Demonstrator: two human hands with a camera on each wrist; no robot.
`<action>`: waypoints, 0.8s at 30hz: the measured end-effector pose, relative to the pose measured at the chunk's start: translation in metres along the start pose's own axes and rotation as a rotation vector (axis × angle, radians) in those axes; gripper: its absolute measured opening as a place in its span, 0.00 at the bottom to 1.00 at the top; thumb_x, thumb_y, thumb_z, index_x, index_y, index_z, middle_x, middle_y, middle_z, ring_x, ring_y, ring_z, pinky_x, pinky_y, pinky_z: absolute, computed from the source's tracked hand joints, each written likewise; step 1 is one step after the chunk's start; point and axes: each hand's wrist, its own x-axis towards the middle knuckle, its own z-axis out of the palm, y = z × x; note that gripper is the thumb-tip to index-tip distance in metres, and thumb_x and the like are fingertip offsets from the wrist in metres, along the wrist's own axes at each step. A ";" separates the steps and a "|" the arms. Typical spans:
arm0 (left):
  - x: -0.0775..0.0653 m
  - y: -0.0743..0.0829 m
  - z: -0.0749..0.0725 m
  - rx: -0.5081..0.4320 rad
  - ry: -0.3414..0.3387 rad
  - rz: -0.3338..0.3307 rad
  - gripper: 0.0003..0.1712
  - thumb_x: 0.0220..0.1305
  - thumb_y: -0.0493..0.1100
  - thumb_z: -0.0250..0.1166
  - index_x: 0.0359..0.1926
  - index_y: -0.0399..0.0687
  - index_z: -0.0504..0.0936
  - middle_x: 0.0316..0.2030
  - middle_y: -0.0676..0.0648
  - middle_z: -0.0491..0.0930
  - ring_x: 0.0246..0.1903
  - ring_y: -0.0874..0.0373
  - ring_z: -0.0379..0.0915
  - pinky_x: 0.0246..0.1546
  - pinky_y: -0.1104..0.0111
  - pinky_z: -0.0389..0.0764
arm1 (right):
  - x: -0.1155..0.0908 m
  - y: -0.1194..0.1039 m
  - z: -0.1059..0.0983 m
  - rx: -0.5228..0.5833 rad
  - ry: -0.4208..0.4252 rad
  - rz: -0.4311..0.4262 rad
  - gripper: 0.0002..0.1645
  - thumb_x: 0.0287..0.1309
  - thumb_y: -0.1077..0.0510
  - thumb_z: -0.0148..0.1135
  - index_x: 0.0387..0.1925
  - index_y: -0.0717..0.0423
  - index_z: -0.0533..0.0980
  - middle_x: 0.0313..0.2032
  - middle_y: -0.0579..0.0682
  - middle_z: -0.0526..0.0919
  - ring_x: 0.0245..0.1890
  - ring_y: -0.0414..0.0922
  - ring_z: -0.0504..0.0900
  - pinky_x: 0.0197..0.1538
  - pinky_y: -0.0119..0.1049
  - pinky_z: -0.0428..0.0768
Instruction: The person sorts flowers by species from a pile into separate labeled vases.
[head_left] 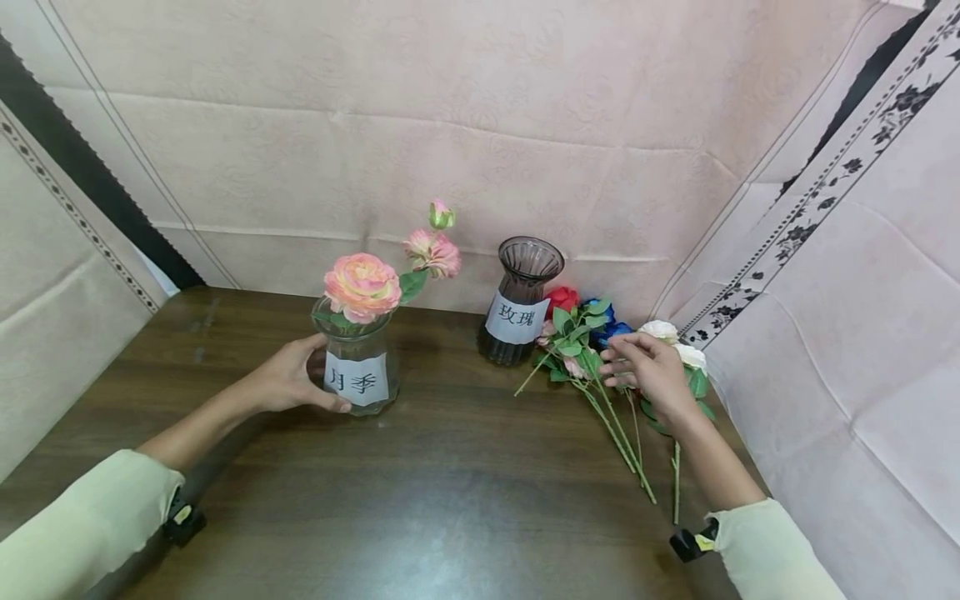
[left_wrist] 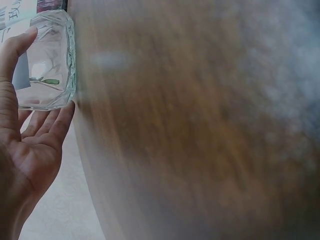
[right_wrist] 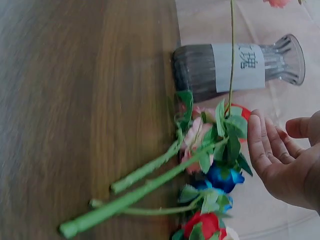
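Hovering right of the dark vase, head view, the loosely curled, empty right grip is nearer the loose flowers beside that vase, stems toward the person; left of it, the left grip clasps the clear vase. Left wrist view reveals a leafy sprig inside; right wrist view, thumb apart from fingers.
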 end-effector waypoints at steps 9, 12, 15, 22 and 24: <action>0.002 -0.001 0.000 0.003 0.000 0.010 0.61 0.52 0.45 0.92 0.80 0.31 0.67 0.67 0.30 0.84 0.68 0.29 0.83 0.69 0.39 0.87 | -0.005 0.018 -0.022 0.033 0.047 0.019 0.14 0.87 0.54 0.59 0.59 0.60 0.81 0.37 0.38 0.93 0.37 0.38 0.96 0.43 0.35 0.96; 0.001 -0.001 0.000 -0.002 0.000 0.009 0.61 0.52 0.45 0.92 0.80 0.32 0.67 0.67 0.31 0.84 0.68 0.29 0.83 0.69 0.39 0.87 | -0.006 0.022 -0.030 0.046 0.055 0.023 0.08 0.86 0.56 0.61 0.53 0.54 0.83 0.36 0.37 0.94 0.36 0.38 0.96 0.43 0.35 0.96; 0.001 -0.001 0.000 -0.003 0.000 0.014 0.62 0.52 0.45 0.92 0.81 0.32 0.67 0.67 0.31 0.84 0.68 0.29 0.83 0.69 0.39 0.87 | -0.007 0.026 -0.039 0.084 0.049 0.032 0.06 0.85 0.58 0.62 0.48 0.47 0.84 0.36 0.38 0.94 0.36 0.39 0.96 0.43 0.35 0.96; 0.001 -0.001 0.000 0.004 0.001 0.015 0.62 0.52 0.44 0.92 0.80 0.31 0.67 0.67 0.30 0.84 0.67 0.29 0.84 0.68 0.40 0.87 | -0.011 0.034 -0.062 0.108 0.034 0.061 0.09 0.83 0.58 0.65 0.45 0.42 0.87 0.37 0.38 0.95 0.37 0.38 0.96 0.45 0.35 0.95; 0.001 -0.001 0.000 0.006 0.001 0.013 0.61 0.52 0.45 0.92 0.80 0.31 0.67 0.67 0.30 0.84 0.67 0.29 0.84 0.68 0.40 0.88 | -0.012 0.037 -0.067 0.119 0.036 0.074 0.09 0.83 0.59 0.66 0.44 0.43 0.88 0.37 0.39 0.96 0.37 0.39 0.96 0.45 0.36 0.95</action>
